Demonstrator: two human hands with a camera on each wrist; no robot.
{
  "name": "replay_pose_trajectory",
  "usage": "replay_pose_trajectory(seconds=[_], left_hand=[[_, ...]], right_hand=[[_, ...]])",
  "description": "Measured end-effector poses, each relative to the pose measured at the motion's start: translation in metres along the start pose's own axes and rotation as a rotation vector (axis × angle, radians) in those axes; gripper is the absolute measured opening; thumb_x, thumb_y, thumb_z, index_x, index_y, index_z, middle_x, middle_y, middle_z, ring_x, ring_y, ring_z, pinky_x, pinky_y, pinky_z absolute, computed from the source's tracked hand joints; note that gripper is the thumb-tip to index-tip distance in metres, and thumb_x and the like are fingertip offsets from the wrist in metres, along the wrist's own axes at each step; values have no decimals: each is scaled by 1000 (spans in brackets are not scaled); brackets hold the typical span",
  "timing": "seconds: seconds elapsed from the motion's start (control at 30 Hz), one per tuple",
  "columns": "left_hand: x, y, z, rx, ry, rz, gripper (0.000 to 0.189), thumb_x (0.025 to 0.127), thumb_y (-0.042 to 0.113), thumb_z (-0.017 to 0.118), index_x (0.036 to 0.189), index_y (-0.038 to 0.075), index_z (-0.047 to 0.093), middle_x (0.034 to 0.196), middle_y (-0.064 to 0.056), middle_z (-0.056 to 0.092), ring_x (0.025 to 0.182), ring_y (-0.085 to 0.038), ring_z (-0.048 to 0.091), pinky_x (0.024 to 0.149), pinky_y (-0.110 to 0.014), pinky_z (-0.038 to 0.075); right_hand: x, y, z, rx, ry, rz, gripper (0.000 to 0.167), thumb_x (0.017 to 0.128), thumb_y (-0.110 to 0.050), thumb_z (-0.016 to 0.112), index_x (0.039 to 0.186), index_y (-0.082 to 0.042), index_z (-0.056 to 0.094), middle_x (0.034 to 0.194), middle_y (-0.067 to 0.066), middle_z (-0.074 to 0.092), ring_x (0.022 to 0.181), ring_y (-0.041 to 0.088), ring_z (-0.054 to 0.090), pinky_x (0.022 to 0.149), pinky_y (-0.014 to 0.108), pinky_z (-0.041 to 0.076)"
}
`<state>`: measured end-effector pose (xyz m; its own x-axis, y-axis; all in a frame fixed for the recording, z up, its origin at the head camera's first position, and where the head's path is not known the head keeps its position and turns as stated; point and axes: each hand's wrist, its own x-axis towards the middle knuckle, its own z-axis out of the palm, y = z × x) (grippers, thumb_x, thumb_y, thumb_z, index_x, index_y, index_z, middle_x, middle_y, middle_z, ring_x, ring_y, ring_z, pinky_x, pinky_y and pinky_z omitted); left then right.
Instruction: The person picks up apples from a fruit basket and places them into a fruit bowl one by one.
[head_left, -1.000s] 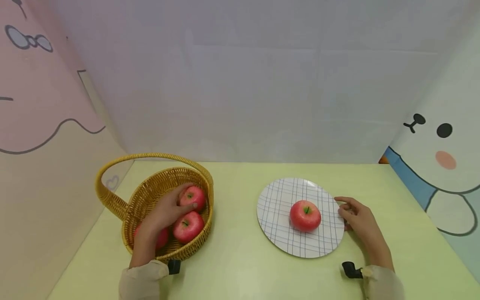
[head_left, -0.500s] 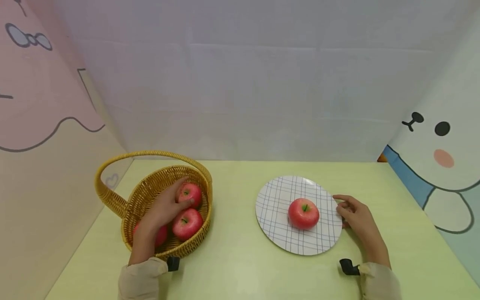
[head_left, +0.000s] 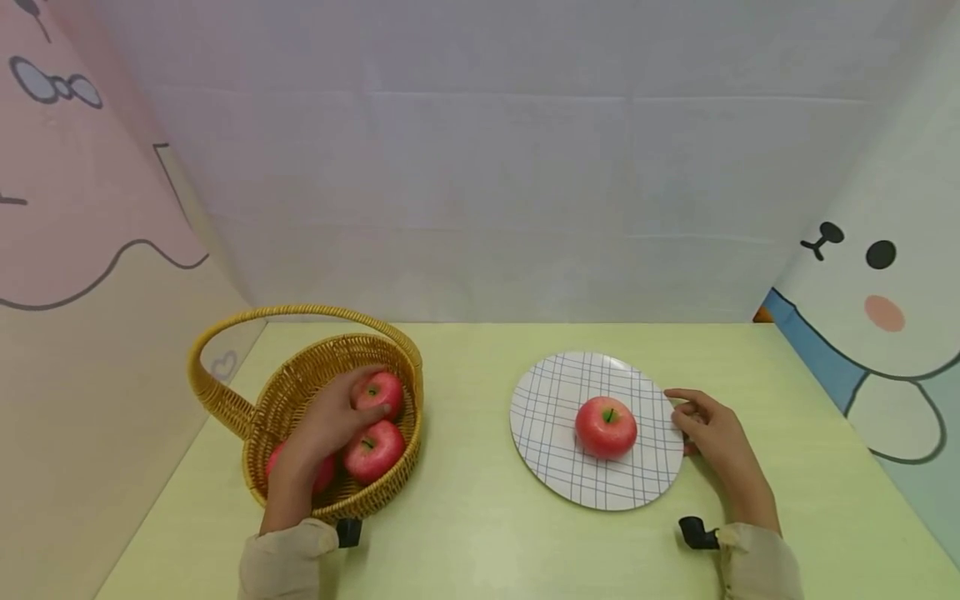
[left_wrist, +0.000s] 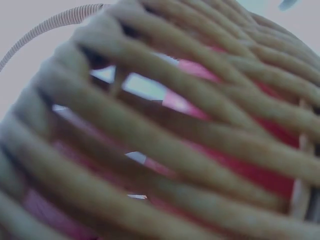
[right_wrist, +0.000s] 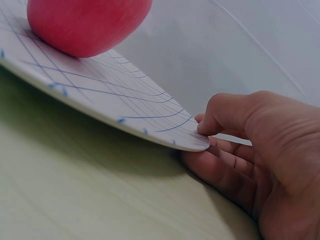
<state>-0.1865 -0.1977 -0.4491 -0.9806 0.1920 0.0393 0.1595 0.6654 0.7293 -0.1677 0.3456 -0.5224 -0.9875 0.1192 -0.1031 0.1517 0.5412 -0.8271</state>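
From the head view, a woven basket (head_left: 315,417) with a tall hoop handle stands on the pale green counter (head_left: 480,550). The left hand (head_left: 322,429) reaches down inside the basket, its fingers curled over the far apple (head_left: 382,390), so its grip is closed around that fruit. A second apple (head_left: 375,450) lies just on the near side of the first, touching the hand, and a third apple (head_left: 324,475) shows partly under the wrist, against the basket's near wall. To the right of the basket, well apart from it, lies a white plate (head_left: 555,392) with a blue grid pattern, and one more red apple (head_left: 606,427) sits near its middle. The right hand (head_left: 712,433) rests at the plate's right edge.

The left wrist view is blurred and filled with the basket's weave (left_wrist: 150,135), with red showing through the gaps; the hand itself is not seen there.

In the right wrist view, the right hand (right_wrist: 260,150) pinches the plate's rim (right_wrist: 165,137), thumb on top and fingers (right_wrist: 220,175) beneath, lying on the counter. That edge of the plate is raised slightly off the counter, and the apple (right_wrist: 85,25) sits further in.
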Motion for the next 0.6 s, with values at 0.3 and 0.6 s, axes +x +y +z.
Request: replay_pose_trajectory(seconds=[0.3,0.6], left_hand=[[-1,0,-4,98,104,-2,63,91,26,81,147,14,57,138,-15,66,125,-37,62,103,-57,51],[-13,16,-23,68,101,14,64,92,39,80,148,20,56,140,-9,64,125,-30,61,104,-55,50]], right_hand=[[-1,0,0,13,0,-2,46,105,-13,57,149,-3,51,123,25,60,75,5,58,60,26,58],[-1,0,-1,13,-6,-17,46,105,-12,57,149,-2,51,123,26,61,74,6,59,59,27,58]])
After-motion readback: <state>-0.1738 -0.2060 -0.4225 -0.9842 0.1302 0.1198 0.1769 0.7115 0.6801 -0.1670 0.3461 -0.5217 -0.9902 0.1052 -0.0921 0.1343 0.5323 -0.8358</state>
